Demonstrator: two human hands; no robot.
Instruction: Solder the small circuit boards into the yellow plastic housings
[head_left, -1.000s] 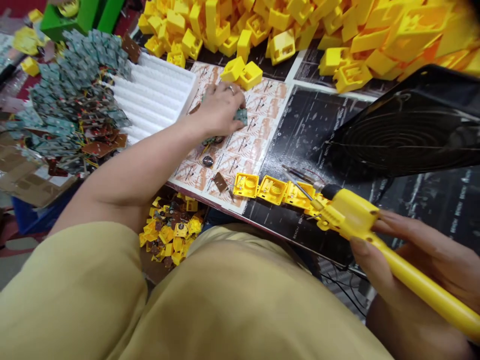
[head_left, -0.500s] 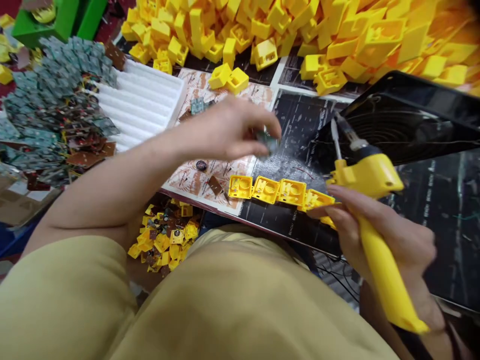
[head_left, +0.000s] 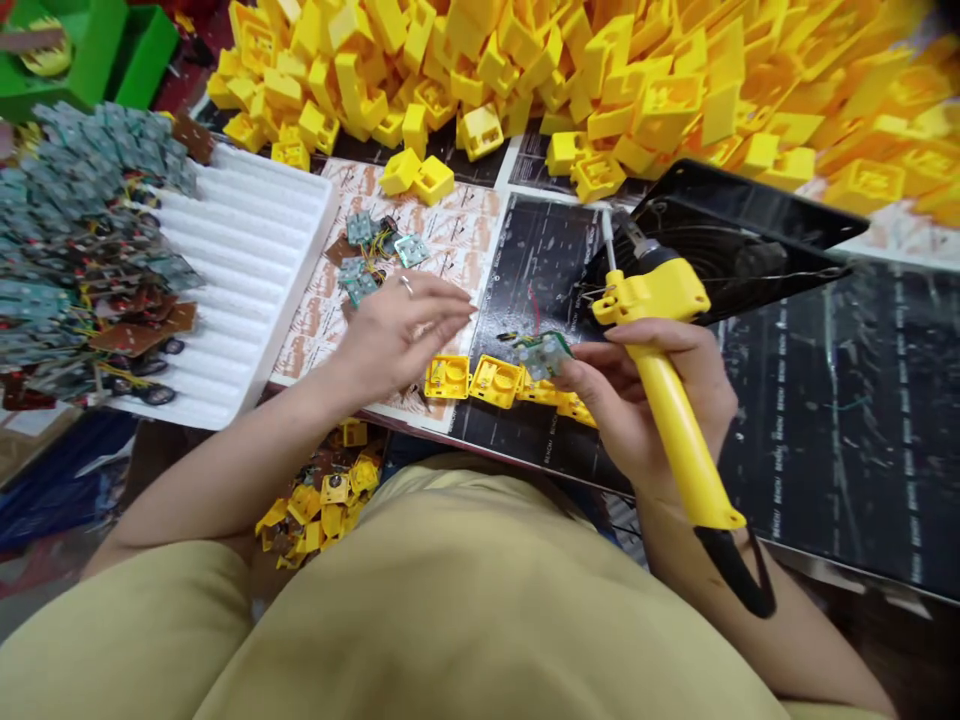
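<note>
My right hand [head_left: 660, 410] is closed around the yellow handle of a soldering gun [head_left: 675, 430], its metal tip tilted up and away from me. Between that hand's thumb and fingers is a small green circuit board [head_left: 544, 355] with wires. My left hand [head_left: 409, 330] holds nothing that I can see; its fingers stretch to the right over the table. Below and between the hands lies a row of open yellow plastic housings [head_left: 448, 377], partly covered on the right by the board. Several wired circuit boards [head_left: 360, 228] rest just beyond my left hand.
Yellow housings form a large pile [head_left: 480, 60] along the back. A black fan-like frame [head_left: 750, 215] leans behind the soldering gun. At left, a white ridged foam tray [head_left: 247, 240] bears a heap of circuit boards [head_left: 97, 210]. More yellow parts [head_left: 322, 510] sit below the table edge.
The circuit board has passed from my left hand to my right, which keeps the soldering gun. My left hand has moved left and down, its fingers now stretched out. The view has shifted.
</note>
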